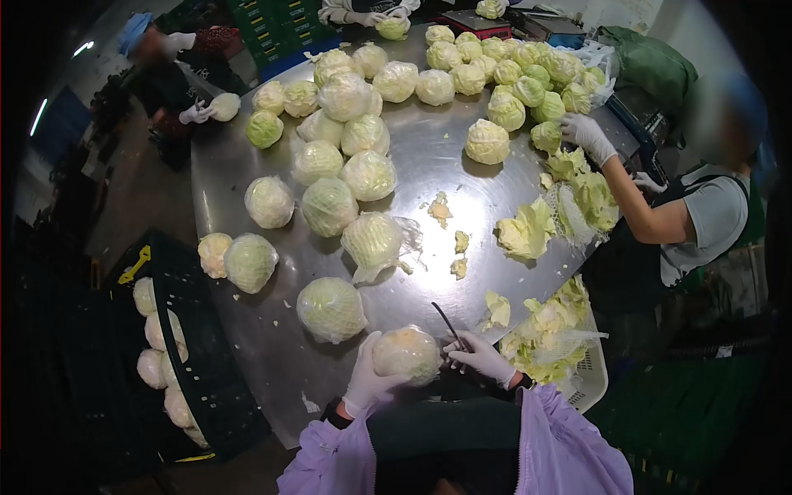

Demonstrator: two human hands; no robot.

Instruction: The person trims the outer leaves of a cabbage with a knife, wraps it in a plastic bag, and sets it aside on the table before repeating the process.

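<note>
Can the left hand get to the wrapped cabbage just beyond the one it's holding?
Probably yes: the wrapped cabbage sits close on the table, nothing between. But the left hand is full, cupping the held cabbage.

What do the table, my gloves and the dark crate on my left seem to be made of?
The table: likely stainless steel, brushed grey, with bright lamp glare. The gloves on the left hand, gripping a cabbage, and right hand, holding a knife: thin white, probably latex or nitrile, snug and smooth. The crate: seemingly black moulded plastic, with a lattice wall.
</note>
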